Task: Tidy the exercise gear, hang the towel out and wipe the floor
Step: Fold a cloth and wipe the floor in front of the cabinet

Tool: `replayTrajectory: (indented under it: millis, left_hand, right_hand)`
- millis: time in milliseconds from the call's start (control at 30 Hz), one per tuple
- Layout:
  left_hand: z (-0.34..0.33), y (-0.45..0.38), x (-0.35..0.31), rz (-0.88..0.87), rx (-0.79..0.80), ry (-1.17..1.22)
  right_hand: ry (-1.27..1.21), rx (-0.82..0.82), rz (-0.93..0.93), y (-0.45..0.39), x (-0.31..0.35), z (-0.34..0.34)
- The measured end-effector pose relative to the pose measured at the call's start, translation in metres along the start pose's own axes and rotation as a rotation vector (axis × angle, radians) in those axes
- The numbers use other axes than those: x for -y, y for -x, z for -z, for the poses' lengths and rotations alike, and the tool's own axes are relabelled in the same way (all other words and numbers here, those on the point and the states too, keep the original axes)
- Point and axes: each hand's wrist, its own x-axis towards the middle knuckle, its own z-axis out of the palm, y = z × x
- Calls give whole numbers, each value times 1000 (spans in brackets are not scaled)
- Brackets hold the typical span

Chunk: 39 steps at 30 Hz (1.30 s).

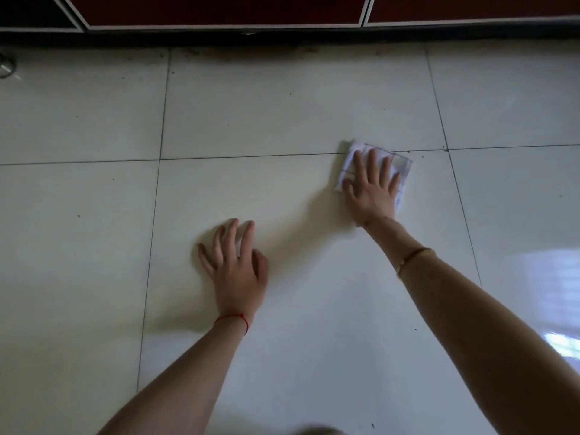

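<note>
While the right hand (372,189) lies flat w/ fingers spread and straight on a small folded white cloth (375,171), pressing it onto the floor (251,120), the left hand (235,265) rests on bare tile nearer the person, fingers spread and slightly arched, tips touching the tile, holding nothing. The cloth (white w/ thin dark check lines) sits right on a grout line, just left of where four tiles meet; its far corner looks blurred. The two hands are well apart, left one lower and toward the middle of the view, right one farther out and to the right. A red string (233,320) circles the left wrist; a thin gold bangle (414,259) sits on the right forearm. The floor is pale glossy tile w/ dark grout lines, a few small dark specks here and there, and a bright window reflection (561,343) at the right edge. Along the far side runs a dark base strip w/ grime where it meets the tile, and above it dark red cabinet panels (219,9) in white frames. At the far left edge there's a bit of metal ring (6,67), can't tell what it is.
</note>
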Motion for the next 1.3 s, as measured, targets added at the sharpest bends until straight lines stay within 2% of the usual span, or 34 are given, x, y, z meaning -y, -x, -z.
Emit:
replayTrajectory:
  millis: [133, 267, 367, 500, 633, 767, 933, 1100, 1300]
  left_hand:
    - [-1, 0, 0, 8, 21, -12]
    - [-2, 0, 1, -9, -18, 1]
    - [-3, 0, 0, -21, -71, 15]
    - [-3, 0, -1, -11, -65, 36]
    - [-3, 0, -1, -10, -48, 36]
    - [-2, 0, -1, -7, -55, 34]
    - [0, -1, -2, -14, -43, 39]
    - [2, -1, 1, -10, 31, 11]
    - [5, -2, 3, -4, 51, 24]
  right_hand:
    - [26, 55, 163, -8, 39, -6]
    - [39, 49, 352, 34, 66, -24]
    - [27, 43, 426, 72, 59, -34]
    - [25, -4, 429, 108, 28, -35]
    - [16, -11, 314, 116, -8, -26]
    - [2, 10, 204, 93, -21, -12]
    - [2, 45, 101, 38, -2, 0]
    - [21, 62, 178, 16, 33, -6]
    - [41, 97, 417, 47, 85, -27]
